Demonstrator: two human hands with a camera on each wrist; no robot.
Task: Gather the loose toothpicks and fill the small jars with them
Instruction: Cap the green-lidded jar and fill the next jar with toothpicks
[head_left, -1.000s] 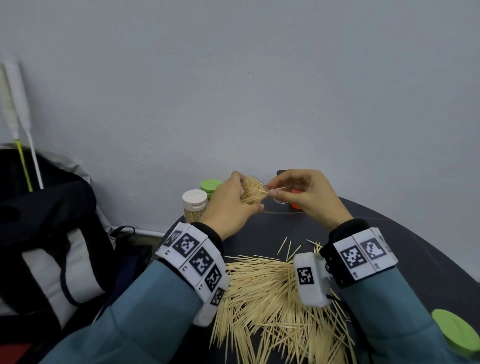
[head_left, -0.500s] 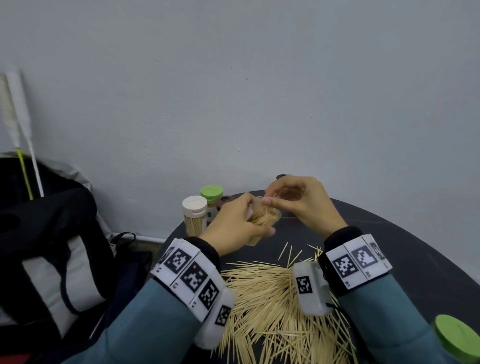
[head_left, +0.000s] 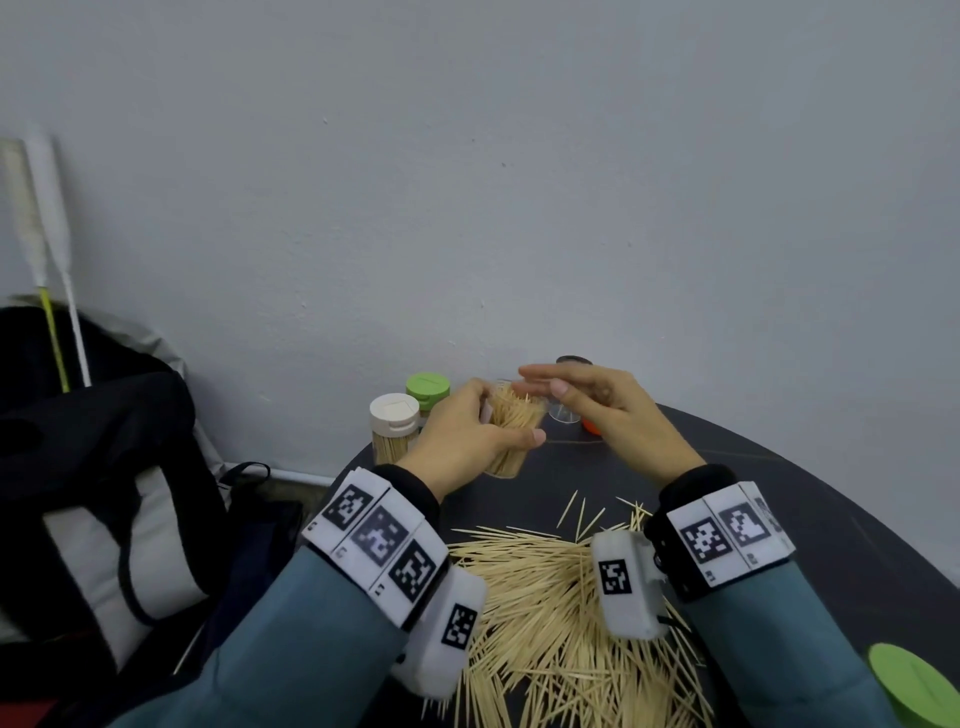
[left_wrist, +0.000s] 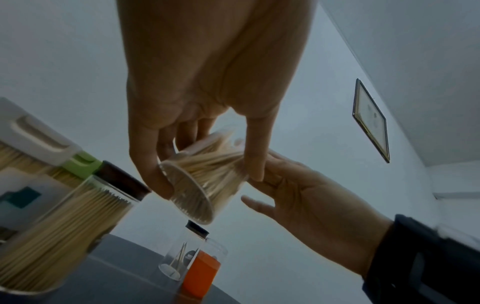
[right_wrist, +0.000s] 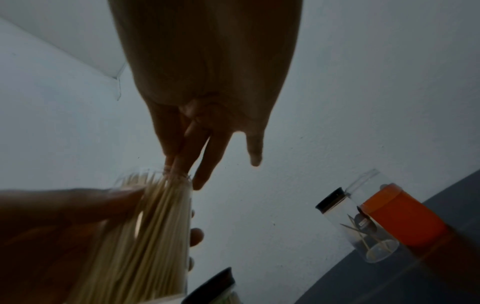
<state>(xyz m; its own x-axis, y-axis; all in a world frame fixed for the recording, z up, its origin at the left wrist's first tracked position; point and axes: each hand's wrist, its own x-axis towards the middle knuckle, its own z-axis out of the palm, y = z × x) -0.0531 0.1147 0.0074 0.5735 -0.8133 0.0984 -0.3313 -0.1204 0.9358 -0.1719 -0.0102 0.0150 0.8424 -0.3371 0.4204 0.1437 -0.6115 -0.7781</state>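
Observation:
My left hand grips a clear jar packed with toothpicks, held a little above the dark round table and tilted. My right hand is open, its straight fingers resting on the toothpick tips at the jar's mouth. From below, the left wrist view shows the jar's base between my left thumb and fingers. A large pile of loose toothpicks lies on the table under my wrists.
A white-lidded jar and a green-lidded jar stand at the table's left back edge. A nearly empty clear jar and an orange-lidded one stand behind my right hand. A green lid lies at front right, a black bag at left.
My right hand let go of its pinch at the jar's mouth and straightened its fingers over the toothpick tips. My left hand brought the jar slightly lower and more upright.

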